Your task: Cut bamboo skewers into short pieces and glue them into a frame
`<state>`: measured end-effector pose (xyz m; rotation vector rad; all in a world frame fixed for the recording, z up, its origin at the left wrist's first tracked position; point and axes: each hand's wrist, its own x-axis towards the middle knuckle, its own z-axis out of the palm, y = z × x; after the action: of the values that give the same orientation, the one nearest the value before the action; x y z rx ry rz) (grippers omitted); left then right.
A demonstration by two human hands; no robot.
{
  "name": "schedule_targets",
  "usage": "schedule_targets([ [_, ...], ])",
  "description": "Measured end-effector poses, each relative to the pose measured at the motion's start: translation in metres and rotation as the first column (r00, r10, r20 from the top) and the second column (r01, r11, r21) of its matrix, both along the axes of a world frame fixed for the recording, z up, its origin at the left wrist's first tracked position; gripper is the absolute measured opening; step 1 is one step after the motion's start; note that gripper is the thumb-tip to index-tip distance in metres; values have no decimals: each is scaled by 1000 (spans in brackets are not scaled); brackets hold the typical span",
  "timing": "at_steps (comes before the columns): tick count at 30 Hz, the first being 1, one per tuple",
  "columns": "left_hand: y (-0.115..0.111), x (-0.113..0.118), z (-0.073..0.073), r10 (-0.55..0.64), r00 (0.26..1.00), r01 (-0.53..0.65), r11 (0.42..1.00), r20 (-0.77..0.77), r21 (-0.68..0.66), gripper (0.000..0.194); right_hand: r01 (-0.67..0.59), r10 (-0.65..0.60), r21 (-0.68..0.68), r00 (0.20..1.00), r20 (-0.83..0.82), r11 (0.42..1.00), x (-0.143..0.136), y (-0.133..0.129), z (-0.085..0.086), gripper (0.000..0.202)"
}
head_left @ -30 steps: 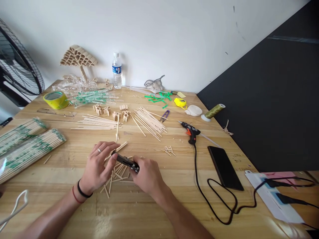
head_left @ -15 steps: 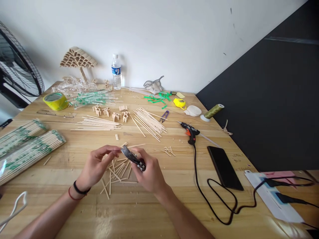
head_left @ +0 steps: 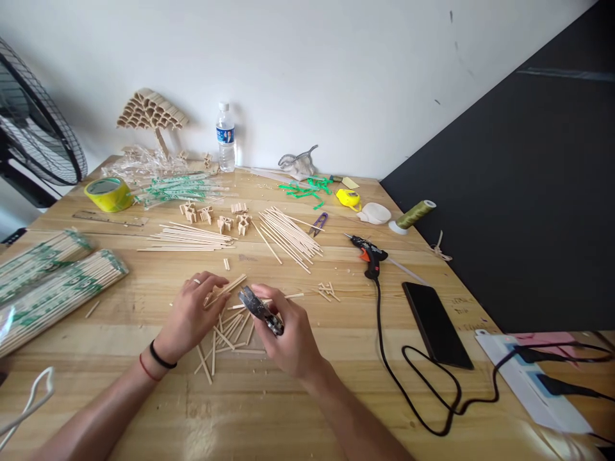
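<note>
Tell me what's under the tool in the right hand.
Loose sticks lie on the table, showing mostly left of the tool. Whatever the tool and right hand cover cannot be seen.

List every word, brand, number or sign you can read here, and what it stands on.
Nothing reads clearly.
Label on the bottle: too small.
Green print on the stick packets: blurred.
Markings on the glue gun: too small.
Markings on the ruler: too faint.

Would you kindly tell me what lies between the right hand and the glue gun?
A few short sticks lie between the right hand and glue gun, in the head view.
</note>
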<state>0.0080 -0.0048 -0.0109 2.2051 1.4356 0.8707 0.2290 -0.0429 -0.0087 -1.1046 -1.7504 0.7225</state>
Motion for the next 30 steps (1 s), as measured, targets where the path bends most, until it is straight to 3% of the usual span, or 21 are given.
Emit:
schedule_targets([
  [4, 6, -5, -14, 53, 980, -53, 999, -191, 7, 12, 10, -10, -3, 1000, 11, 1000, 0, 0, 2, 48],
  [7, 5, -5, -13, 28, 976, -31, 999, -217, -9, 10, 6, -6, 4, 1000, 4, 1000, 0, -1, 3, 47],
  [11, -1, 0, 0, -3, 994, 2, 1000, -109, -12, 14, 33, -33, -12, 999, 5, 999, 1, 1, 5, 42],
  [17, -13, 8, 19, -79, 996, 85, 989, 50, -123, 14, 72, -74, -37, 997, -38, 997, 1, 3, 9, 34],
  [21, -16, 10, 21, -150, 983, 164, 977, 109, -139, 9, 91, -93, -49, 995, -31, 995, 2, 3, 10, 35],
  [30, -16, 7, 22, -178, 980, 185, 979, 91, -82, 15, 109, -109, -29, 994, -18, 994, 1, 2, 9, 31],
])
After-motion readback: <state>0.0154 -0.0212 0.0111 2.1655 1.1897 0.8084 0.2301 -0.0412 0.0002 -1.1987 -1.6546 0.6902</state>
